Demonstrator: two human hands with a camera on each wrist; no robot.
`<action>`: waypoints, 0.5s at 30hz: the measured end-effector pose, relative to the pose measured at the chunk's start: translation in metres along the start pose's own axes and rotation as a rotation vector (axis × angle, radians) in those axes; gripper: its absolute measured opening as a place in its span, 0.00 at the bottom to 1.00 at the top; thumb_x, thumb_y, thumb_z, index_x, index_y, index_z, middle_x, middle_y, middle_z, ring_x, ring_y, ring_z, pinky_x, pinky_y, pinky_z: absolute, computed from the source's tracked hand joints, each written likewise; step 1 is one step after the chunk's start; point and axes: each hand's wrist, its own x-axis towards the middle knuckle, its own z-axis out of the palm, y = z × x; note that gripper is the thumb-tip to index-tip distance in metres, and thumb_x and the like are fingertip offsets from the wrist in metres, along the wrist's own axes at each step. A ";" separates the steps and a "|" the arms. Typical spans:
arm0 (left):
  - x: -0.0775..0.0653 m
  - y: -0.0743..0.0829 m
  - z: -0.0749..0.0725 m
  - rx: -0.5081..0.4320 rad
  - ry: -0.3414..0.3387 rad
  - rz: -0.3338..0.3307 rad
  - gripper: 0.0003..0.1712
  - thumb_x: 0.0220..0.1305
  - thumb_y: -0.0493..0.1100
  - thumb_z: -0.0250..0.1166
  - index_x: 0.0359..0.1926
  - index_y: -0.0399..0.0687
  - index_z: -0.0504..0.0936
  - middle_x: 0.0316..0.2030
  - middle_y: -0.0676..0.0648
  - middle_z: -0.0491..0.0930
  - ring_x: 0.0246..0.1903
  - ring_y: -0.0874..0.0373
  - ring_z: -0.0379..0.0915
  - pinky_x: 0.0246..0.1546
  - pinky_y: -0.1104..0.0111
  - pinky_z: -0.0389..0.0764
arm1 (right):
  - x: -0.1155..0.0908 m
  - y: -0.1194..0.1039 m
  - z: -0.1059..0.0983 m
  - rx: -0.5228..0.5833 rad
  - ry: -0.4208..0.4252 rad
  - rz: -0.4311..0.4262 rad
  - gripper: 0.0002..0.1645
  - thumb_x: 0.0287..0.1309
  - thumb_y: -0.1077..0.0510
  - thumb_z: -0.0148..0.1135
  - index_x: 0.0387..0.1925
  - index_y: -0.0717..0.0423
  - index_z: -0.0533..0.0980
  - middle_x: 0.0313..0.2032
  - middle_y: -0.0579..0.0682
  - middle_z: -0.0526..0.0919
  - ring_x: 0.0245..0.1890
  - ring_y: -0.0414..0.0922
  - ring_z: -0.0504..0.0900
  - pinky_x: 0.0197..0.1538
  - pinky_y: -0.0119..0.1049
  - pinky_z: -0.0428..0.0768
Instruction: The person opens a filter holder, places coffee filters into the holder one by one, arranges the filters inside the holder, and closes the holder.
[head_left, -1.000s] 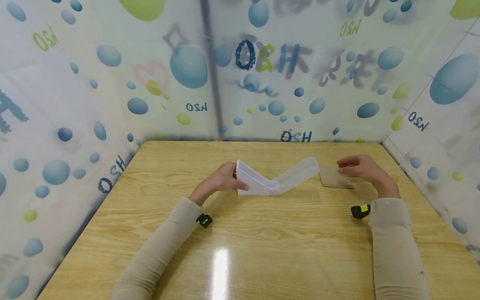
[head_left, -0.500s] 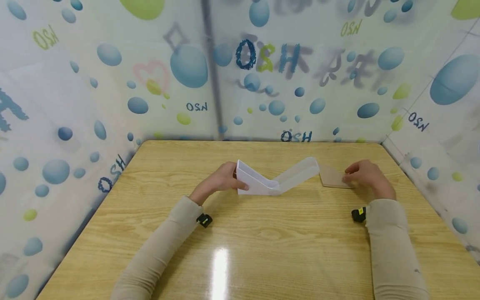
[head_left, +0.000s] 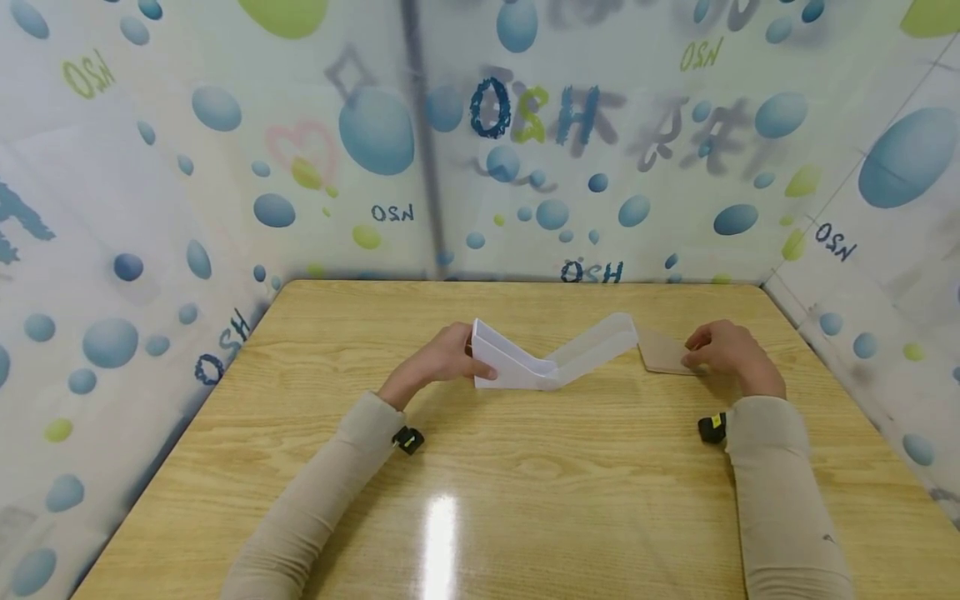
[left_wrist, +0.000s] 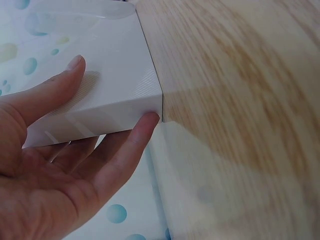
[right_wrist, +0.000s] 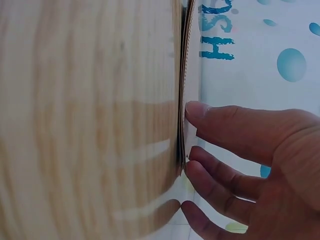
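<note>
On the far half of the table, a white box [head_left: 504, 363] lies with its translucent hinged lid [head_left: 596, 346] swung away to the right. My left hand [head_left: 448, 353] grips the box's left end. In the left wrist view the thumb [left_wrist: 67, 80] lies on its broad white face, and a fingertip touches the lower corner. Just right of the lid is a thin flat brown stack [head_left: 662, 353], like kraft card or paper, with layered edges in the right wrist view. My right hand [head_left: 727, 350] pinches its right edge, thumb [right_wrist: 197, 110] on top and fingers at the edge.
The wood-grain table [head_left: 555, 475] reaches a patterned wall covering [head_left: 645, 167] at the back and sides. Small black wrist cameras sit at both cuffs, the left camera [head_left: 408, 439] and the right camera [head_left: 712, 427].
My right hand has come down from above the brown stack onto its right edge, and its fingers have closed there. The left hand and the white box stay in place.
</note>
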 end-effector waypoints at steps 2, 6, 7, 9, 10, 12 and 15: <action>-0.001 0.001 0.000 -0.003 -0.001 -0.004 0.25 0.58 0.37 0.78 0.56 0.40 0.82 0.51 0.39 0.86 0.44 0.51 0.84 0.36 0.63 0.88 | 0.000 -0.001 0.000 -0.003 0.002 0.002 0.27 0.63 0.52 0.69 0.54 0.69 0.79 0.53 0.70 0.81 0.51 0.65 0.79 0.51 0.58 0.78; -0.001 0.001 0.000 -0.011 -0.003 -0.011 0.25 0.58 0.37 0.78 0.56 0.40 0.82 0.51 0.39 0.86 0.44 0.51 0.84 0.36 0.63 0.87 | -0.001 -0.005 0.000 -0.006 0.008 0.002 0.24 0.62 0.54 0.70 0.51 0.68 0.78 0.52 0.69 0.81 0.48 0.63 0.79 0.48 0.54 0.79; -0.001 0.001 0.000 -0.012 -0.003 -0.013 0.25 0.58 0.37 0.78 0.56 0.40 0.82 0.51 0.39 0.86 0.44 0.51 0.84 0.36 0.63 0.87 | -0.001 -0.006 0.000 -0.005 0.010 0.001 0.24 0.62 0.54 0.70 0.51 0.68 0.78 0.51 0.68 0.81 0.47 0.62 0.79 0.47 0.53 0.79; 0.000 0.000 0.001 -0.011 -0.002 -0.015 0.25 0.57 0.37 0.78 0.56 0.40 0.82 0.51 0.39 0.86 0.44 0.51 0.84 0.36 0.64 0.87 | -0.001 -0.007 0.001 -0.005 0.013 0.001 0.22 0.61 0.55 0.70 0.49 0.68 0.77 0.49 0.68 0.81 0.45 0.60 0.79 0.44 0.50 0.79; 0.000 0.000 0.001 -0.010 -0.002 -0.015 0.25 0.57 0.37 0.78 0.56 0.40 0.82 0.51 0.39 0.86 0.44 0.51 0.84 0.36 0.64 0.87 | -0.001 -0.007 0.001 -0.007 0.015 0.000 0.21 0.61 0.55 0.70 0.48 0.67 0.77 0.48 0.68 0.81 0.43 0.59 0.78 0.43 0.48 0.78; 0.001 0.000 0.001 -0.006 0.000 -0.015 0.25 0.58 0.37 0.78 0.56 0.40 0.82 0.51 0.39 0.86 0.44 0.51 0.84 0.36 0.64 0.87 | 0.000 -0.007 0.001 -0.013 0.022 -0.005 0.20 0.61 0.55 0.70 0.46 0.66 0.77 0.46 0.67 0.82 0.40 0.57 0.78 0.41 0.45 0.78; 0.001 0.000 0.001 -0.003 0.001 -0.013 0.25 0.58 0.37 0.78 0.56 0.40 0.82 0.51 0.39 0.86 0.44 0.51 0.84 0.36 0.63 0.87 | 0.001 -0.007 0.000 -0.024 0.031 -0.014 0.18 0.61 0.55 0.69 0.43 0.66 0.77 0.43 0.65 0.82 0.38 0.55 0.77 0.39 0.43 0.76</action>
